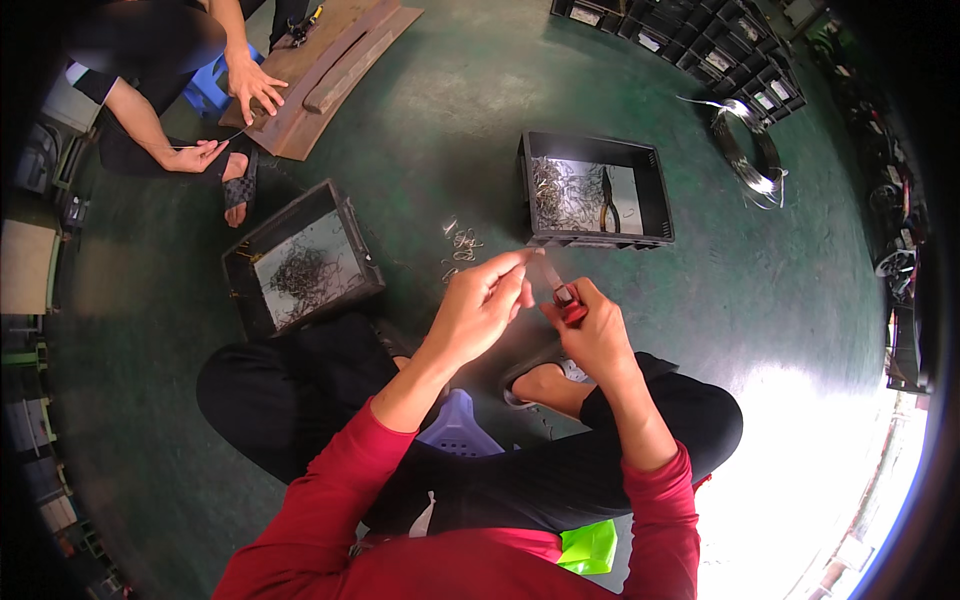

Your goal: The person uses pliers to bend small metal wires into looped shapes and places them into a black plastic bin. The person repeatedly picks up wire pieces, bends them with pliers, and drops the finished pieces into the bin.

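Observation:
My right hand [600, 328] is closed round a red-handled tool [573, 308] with a flat metal front part; motion blur hides its exact kind. The metal points up and left, toward the fingertips of my left hand [480, 305]. Those fingers are pinched at the tool's tip, on something too small to make out. Just beyond my hands stands a black crate [600, 241] holding small bent wire pieces [548, 192] and pliers [608, 200] with yellowish handles. More wire pieces [464, 242] lie on the green floor beside my left hand.
Another black crate [359, 235], with dark wire pieces [302, 277], sits by my left knee. A wire coil [745, 150] and stacked crates [690, 45] are at the far right. At the far left, a co-worker's hands [252, 85] handle thin wire beside a rusty metal beam [310, 110].

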Demonstrator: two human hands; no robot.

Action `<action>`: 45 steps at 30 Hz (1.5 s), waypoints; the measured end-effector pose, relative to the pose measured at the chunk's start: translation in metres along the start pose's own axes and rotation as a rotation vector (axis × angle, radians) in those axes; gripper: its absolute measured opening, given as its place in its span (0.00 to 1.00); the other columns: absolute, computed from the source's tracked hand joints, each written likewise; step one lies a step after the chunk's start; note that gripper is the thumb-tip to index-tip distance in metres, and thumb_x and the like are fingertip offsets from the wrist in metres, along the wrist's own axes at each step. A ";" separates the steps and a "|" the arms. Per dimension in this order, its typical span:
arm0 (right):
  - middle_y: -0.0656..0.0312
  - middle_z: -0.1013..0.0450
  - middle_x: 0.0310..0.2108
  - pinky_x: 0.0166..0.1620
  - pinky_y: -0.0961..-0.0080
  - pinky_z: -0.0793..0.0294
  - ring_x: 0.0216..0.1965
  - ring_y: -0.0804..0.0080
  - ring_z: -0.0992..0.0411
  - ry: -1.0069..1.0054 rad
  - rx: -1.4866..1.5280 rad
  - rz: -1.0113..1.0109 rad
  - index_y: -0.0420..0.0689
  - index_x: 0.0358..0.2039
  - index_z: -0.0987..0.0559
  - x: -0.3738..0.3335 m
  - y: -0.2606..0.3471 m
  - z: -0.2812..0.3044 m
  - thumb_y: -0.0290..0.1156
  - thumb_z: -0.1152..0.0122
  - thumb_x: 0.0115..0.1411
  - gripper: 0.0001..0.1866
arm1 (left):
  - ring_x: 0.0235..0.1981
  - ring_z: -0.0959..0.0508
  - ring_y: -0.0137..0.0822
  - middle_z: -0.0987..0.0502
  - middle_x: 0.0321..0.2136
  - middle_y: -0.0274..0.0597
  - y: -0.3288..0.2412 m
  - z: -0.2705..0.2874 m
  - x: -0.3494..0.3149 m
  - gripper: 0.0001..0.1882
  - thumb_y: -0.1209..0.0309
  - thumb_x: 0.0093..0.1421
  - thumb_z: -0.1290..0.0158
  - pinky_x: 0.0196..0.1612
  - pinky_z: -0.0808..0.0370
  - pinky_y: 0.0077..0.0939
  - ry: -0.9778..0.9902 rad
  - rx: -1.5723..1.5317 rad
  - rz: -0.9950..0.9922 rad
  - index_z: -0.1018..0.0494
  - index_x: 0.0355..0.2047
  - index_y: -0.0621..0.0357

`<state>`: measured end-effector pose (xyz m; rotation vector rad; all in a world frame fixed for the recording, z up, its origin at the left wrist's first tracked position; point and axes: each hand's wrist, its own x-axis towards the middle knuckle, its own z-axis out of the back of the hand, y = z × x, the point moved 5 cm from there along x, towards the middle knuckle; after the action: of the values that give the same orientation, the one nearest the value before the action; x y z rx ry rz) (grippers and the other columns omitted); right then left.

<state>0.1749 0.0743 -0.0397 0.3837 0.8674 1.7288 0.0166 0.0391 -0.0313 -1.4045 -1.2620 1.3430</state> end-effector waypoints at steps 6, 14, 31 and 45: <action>0.52 0.24 0.27 0.36 0.69 0.28 0.32 0.61 0.24 0.270 0.165 -0.224 0.36 0.37 0.25 -0.005 -0.007 0.000 0.39 0.32 0.54 0.19 | 0.24 0.24 0.25 0.22 0.26 0.42 -0.006 0.002 0.001 0.16 0.75 0.66 0.53 0.27 0.25 0.20 -0.063 0.455 -0.304 0.31 0.54 0.62; 0.64 0.27 0.31 0.39 0.79 0.31 0.30 0.81 0.29 0.533 0.732 -0.287 0.38 0.42 0.26 -0.011 -0.006 -0.015 0.34 0.39 0.61 0.14 | 0.29 0.21 0.30 0.20 0.30 0.41 0.002 0.028 0.007 0.20 0.60 0.69 0.58 0.34 0.27 0.19 0.103 -0.143 0.113 0.27 0.47 0.64; 0.50 0.22 0.33 0.41 0.65 0.26 0.38 0.54 0.23 0.157 0.090 -0.158 0.38 0.42 0.26 -0.006 -0.009 -0.007 0.37 0.34 0.55 0.19 | 0.35 0.20 0.29 0.19 0.33 0.41 -0.003 0.021 0.004 0.13 0.70 0.69 0.57 0.37 0.26 0.20 0.092 0.231 0.001 0.28 0.48 0.64; 0.50 0.23 0.31 0.40 0.68 0.27 0.35 0.56 0.23 0.233 0.197 -0.204 0.36 0.37 0.25 -0.009 0.006 -0.011 0.38 0.35 0.57 0.18 | 0.39 0.25 0.24 0.22 0.37 0.38 0.024 0.019 0.015 0.08 0.73 0.61 0.44 0.38 0.29 0.21 -0.048 -0.456 0.009 0.27 0.40 0.60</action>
<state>0.1669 0.0612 -0.0418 0.2160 1.2092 1.5225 0.0004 0.0476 -0.0597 -1.6898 -1.6695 1.1414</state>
